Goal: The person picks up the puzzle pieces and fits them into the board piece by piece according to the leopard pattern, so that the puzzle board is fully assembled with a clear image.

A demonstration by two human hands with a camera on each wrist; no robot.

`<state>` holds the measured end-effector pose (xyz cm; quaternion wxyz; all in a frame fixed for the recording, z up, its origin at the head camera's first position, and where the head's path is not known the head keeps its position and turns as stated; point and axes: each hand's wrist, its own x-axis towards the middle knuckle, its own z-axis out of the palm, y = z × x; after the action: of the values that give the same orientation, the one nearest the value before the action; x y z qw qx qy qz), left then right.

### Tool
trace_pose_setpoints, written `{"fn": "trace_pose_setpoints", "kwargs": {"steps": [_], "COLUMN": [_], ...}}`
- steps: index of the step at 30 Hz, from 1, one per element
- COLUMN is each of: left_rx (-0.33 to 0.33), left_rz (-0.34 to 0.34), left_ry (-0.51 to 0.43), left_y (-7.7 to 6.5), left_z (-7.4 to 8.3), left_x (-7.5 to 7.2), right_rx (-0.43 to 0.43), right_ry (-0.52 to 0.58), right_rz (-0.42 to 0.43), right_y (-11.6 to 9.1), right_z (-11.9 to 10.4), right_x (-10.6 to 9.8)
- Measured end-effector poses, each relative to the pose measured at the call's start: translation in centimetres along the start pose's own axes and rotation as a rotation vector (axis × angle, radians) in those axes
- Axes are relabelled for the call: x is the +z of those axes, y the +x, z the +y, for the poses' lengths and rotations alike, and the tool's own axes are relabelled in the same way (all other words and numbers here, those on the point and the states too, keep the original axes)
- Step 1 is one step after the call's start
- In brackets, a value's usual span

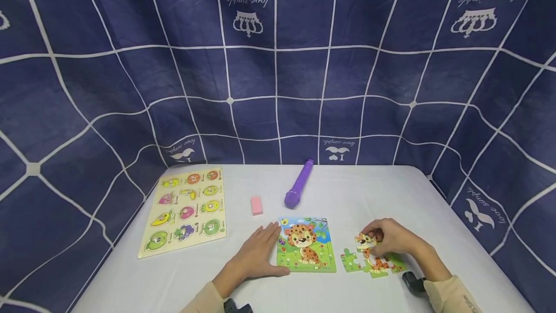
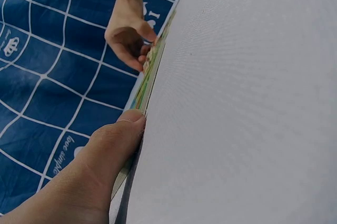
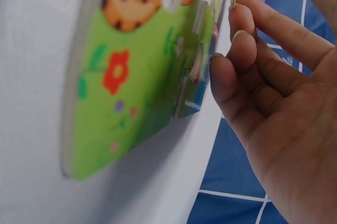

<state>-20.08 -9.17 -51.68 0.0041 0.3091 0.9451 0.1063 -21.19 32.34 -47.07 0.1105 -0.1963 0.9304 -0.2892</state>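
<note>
A square leopard picture puzzle (image 1: 306, 245) lies on the table, its picture whole. My left hand (image 1: 260, 250) lies flat along its left edge, fingers straight; in the left wrist view, the thumb (image 2: 113, 142) presses at the board's edge. To the right, my right hand (image 1: 391, 236) pinches a puzzle piece (image 1: 364, 241) with part of the leopard's face. Loose jigsaw pieces (image 1: 351, 261) lie around and under that hand. In the right wrist view, the fingers (image 3: 231, 71) curl beside a green piece with a red flower (image 3: 126, 113), and the pinched piece shows only its thin edge.
A wooden fruit peg board (image 1: 195, 211) lies at the left of the white table (image 1: 260, 293). Behind the puzzle are a small pink block (image 1: 257, 206) and a purple toy microphone (image 1: 298, 186). A dark blue checked curtain (image 1: 304, 71) hangs around the table's far side.
</note>
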Motion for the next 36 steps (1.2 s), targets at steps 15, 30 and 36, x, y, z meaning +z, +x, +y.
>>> {"fn": "trace_pose_setpoints", "kwargs": {"steps": [15, 30, 36], "left_rx": [0.001, -0.010, -0.013], "left_rz": [-0.008, -0.011, -0.015], "left_ry": [0.002, -0.006, -0.002], "left_y": [0.0, 0.0, 0.1], "left_z": [0.0, -0.1, -0.1], "left_x": [0.0, 0.1, 0.1], "right_rx": [-0.043, -0.131, -0.172], "right_ry": [0.018, 0.021, 0.033], "right_rz": [0.060, 0.074, 0.061], "right_y": [-0.2, 0.5, 1.7], "right_z": [0.2, -1.1, -2.9], "right_x": [-0.3, 0.4, 1.2]}}
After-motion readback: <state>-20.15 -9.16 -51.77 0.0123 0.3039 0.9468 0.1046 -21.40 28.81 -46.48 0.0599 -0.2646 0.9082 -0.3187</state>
